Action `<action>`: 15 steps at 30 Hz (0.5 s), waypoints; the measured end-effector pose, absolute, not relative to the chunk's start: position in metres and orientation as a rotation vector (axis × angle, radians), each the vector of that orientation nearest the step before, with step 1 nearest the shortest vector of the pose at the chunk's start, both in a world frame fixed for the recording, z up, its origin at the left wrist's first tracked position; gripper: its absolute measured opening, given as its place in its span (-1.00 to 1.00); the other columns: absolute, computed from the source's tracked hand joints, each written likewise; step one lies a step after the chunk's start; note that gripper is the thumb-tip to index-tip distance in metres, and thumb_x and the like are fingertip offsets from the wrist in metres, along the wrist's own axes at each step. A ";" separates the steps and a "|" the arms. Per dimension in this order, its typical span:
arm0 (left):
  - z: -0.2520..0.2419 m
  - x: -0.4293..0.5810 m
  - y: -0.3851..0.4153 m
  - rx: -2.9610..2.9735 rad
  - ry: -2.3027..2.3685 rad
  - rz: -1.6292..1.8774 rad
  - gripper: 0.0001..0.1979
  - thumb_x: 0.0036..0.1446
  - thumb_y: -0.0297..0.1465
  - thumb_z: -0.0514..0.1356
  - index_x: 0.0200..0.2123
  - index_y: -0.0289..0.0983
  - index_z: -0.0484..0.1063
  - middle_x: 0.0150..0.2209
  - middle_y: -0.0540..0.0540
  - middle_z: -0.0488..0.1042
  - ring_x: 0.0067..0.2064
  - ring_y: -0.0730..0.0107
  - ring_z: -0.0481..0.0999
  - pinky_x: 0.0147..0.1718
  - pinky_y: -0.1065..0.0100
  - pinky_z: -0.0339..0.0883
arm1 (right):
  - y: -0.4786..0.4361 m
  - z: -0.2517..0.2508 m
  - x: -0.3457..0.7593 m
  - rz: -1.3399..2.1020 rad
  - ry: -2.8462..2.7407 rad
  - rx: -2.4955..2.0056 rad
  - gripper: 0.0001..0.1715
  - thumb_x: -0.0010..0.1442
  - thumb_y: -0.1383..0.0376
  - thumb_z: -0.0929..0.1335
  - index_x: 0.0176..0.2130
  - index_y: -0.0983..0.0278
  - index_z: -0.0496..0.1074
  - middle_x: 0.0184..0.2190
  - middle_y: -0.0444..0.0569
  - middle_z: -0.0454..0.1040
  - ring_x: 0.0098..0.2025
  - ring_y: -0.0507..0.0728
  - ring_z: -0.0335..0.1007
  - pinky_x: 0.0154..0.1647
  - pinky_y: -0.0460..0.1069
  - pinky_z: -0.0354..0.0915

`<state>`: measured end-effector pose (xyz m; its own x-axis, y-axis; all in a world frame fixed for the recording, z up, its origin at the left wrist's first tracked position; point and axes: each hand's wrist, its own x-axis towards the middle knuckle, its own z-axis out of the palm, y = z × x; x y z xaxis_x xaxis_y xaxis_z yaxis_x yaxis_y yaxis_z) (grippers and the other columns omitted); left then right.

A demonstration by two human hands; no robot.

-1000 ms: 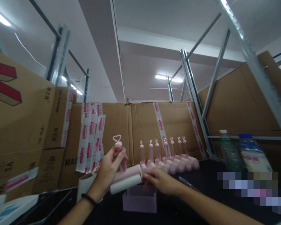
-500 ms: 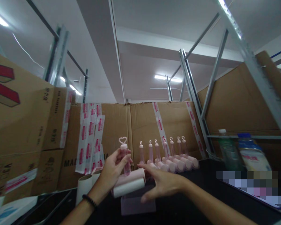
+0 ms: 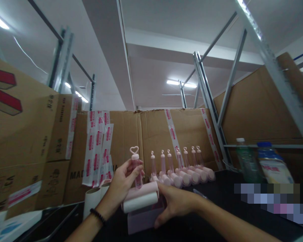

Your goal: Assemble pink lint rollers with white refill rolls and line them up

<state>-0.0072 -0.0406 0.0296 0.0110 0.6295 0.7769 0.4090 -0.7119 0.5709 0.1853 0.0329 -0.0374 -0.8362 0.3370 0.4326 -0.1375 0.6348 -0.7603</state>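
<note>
Pink roller [image 3: 133, 192] sits just below the left hand [image 3: 126, 179], long axis pointing across to the right hand [image 3: 178, 201] (nearer its right end). Left's clenched round the heart-topped tube [image 3: 138, 181]; white roll [image 3: 140, 202] alongside the roller. Right's curled at the lilac box [image 3: 141, 222] underneath, grip unclear. Similar rollers [image 3: 184, 178] beyond it.

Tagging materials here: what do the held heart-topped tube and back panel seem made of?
Heart-topped tube: probably smooth plastic, its pink body translucent. Back panel: matte, likely cardboard, judging by its brown surface and vertical fold.
</note>
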 end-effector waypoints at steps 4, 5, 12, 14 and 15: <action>0.031 -0.005 -0.042 2.084 1.089 1.767 -0.61 0.05 -0.11 0.26 -0.19 -0.30 0.45 -0.41 -0.09 0.55 -0.38 0.28 0.56 -0.40 0.33 0.43 | 0.031 -0.042 0.179 1.231 -2.215 -0.094 0.08 -0.35 0.28 0.63 0.13 0.22 0.25 0.05 -0.02 0.41 0.12 0.23 0.34 0.19 0.10 0.22; 0.030 -0.005 -0.042 2.078 1.089 1.764 -0.60 0.05 -0.12 0.26 -0.18 -0.30 0.45 -0.41 -0.09 0.55 -0.39 0.28 0.56 -0.41 0.33 0.43 | 0.030 -0.043 0.177 1.260 -2.193 -0.071 0.08 -0.35 0.29 0.64 0.13 0.22 0.26 0.04 -0.02 0.42 0.12 0.23 0.34 0.19 0.10 0.22; 0.027 -0.004 -0.038 2.080 1.088 1.744 -0.60 0.04 -0.11 0.27 -0.19 -0.30 0.45 -0.41 -0.09 0.56 -0.36 0.26 0.56 -0.37 0.31 0.44 | 0.029 -0.043 0.171 1.278 -2.199 -0.051 0.04 -0.41 0.25 0.65 0.06 0.24 0.31 -0.08 -0.08 0.48 0.07 0.22 0.38 0.12 0.09 0.27; 0.026 -0.005 -0.037 2.086 1.103 1.722 -0.61 0.04 -0.13 0.27 -0.18 -0.30 0.44 -0.40 -0.09 0.56 -0.34 0.25 0.57 -0.34 0.30 0.44 | 0.030 -0.043 0.173 1.299 -2.184 -0.090 0.08 -0.44 0.26 0.65 0.06 0.23 0.29 -0.06 -0.07 0.46 0.05 0.22 0.39 0.10 0.08 0.29; 0.026 -0.006 -0.036 2.088 1.111 1.708 -0.62 0.04 -0.14 0.27 -0.18 -0.30 0.44 -0.40 -0.09 0.56 -0.33 0.25 0.57 -0.32 0.29 0.44 | 0.031 -0.043 0.173 1.311 -2.177 -0.106 0.09 -0.46 0.27 0.65 0.06 0.22 0.28 -0.06 -0.07 0.46 0.04 0.22 0.39 0.09 0.08 0.30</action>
